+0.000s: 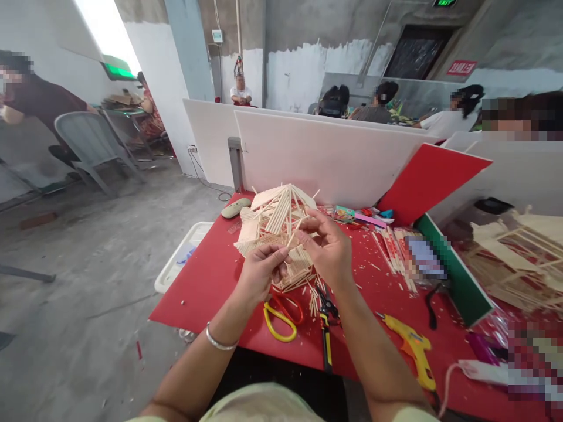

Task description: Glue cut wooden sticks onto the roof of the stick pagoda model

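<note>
A small house model of pale wooden sticks stands on the red tabletop, its sloped roof partly covered in sticks. In front of the roof, my right hand pinches a short wooden stick between thumb and fingers. Close by on the left, my left hand has its thumb and fingers closed at the stick's lower end. Whether that hand grips the stick too is hard to make out. Both hands hide part of the model's lower front.
Yellow-and-red-handled scissors, black-and-yellow pliers and a yellow glue gun lie near the front edge. Bundled sticks lie to the right by a green board. White panels border the back; people sit beyond.
</note>
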A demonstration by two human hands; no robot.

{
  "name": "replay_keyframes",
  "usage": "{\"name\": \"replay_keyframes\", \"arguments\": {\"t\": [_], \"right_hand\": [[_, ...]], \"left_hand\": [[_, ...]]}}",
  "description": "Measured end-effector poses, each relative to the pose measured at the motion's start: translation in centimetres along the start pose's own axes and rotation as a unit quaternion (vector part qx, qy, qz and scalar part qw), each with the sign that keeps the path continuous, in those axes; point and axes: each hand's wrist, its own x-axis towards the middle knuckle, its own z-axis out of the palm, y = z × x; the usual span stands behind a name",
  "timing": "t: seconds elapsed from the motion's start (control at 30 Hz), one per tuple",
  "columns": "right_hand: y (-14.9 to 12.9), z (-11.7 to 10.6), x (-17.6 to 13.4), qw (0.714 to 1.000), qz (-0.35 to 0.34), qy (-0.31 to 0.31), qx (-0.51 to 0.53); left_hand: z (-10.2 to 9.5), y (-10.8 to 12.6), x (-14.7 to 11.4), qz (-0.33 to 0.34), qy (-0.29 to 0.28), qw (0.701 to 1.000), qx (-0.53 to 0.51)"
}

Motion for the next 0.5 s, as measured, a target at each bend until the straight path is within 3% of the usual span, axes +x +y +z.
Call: {"name": "replay_keyframes", "arguments": {"t": [0.23, 0.5], "right_hand": [[0.9, 1.0, 0.9, 0.997, 0.062, 0.013, 0.047], [0.4, 1.3, 1.5, 0.997, 0.011, -0.001, -0.08]], "left_hand": [[-0.7, 0.6, 0.6, -0.024, -0.002, 1.0, -0.012], [-1.0, 1.2, 1.4, -0.024, 0.004, 1.0, 0.015]]}}
